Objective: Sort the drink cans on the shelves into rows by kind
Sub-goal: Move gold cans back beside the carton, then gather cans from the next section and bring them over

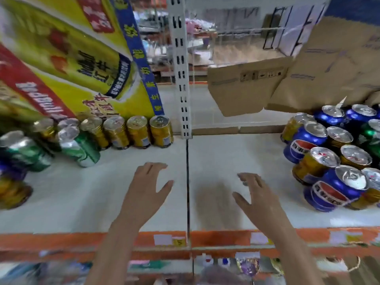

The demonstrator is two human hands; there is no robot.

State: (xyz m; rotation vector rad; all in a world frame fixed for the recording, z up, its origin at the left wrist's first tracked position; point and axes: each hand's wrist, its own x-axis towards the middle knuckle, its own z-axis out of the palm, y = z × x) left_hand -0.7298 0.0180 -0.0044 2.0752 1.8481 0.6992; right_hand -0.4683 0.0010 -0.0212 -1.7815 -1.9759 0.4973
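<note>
Both my hands hover over the bare middle of the white shelf (216, 161), fingers spread and holding nothing. My left hand (147, 186) is left of the shelf's dark seam, my right hand (256, 196) right of it. A row of gold cans (137, 131) stands at the back left, with green cans (80, 147) and a blue can (12, 171) in front of them. At the right sits a mixed cluster: blue cans (339, 189), gold cans (314, 163) and a green can (372, 134), packed close together.
A white slotted upright (182, 79) rises at the back centre. A yellow printed carton (67, 58) leans above the left cans. Brown cardboard boxes (287, 79) hang over the right cluster. An orange price rail (205, 237) edges the shelf front.
</note>
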